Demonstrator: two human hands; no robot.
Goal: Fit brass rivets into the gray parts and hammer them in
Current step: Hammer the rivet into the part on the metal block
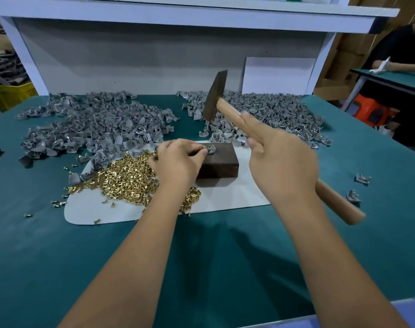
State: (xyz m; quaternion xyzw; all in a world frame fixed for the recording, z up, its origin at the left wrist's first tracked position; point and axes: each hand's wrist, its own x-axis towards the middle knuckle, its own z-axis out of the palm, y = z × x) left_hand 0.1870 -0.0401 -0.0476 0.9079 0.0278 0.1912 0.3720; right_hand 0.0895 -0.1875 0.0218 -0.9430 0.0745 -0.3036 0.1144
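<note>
**Riveting station: hammer raised over the block**

- Worktop [59,233]: green mat, with a white sheet [225,197] near its middle.
- Dark block [219,165]: on the white sheet, serving as the anvil.
- Gray part [211,149]: on top of the block at its far-left corner, a brass rivet apparently seated in it; detail too small to confirm.
- Left hand [178,162]: at the block's left side, fingers [203,151] pinching the gray part to steady it.
- Right hand [280,159]: fingers curled round the wooden handle of the hammer [214,95], index finger laid along it; head held up, above and behind the block.
- Loose rivets [128,178]: heap on the sheet's left half, strays on the mat.
- Gray parts, far-left heap [95,124] and far-right heap [261,114]: along the worktop's back edge.
- Single gray pieces [362,178]: near the right edge.

Step in hand, as judged: the hammering of one fitted rivet. Next move calls for a square blow on the rivet, with the left fingertips kept clear of the strike.
</note>
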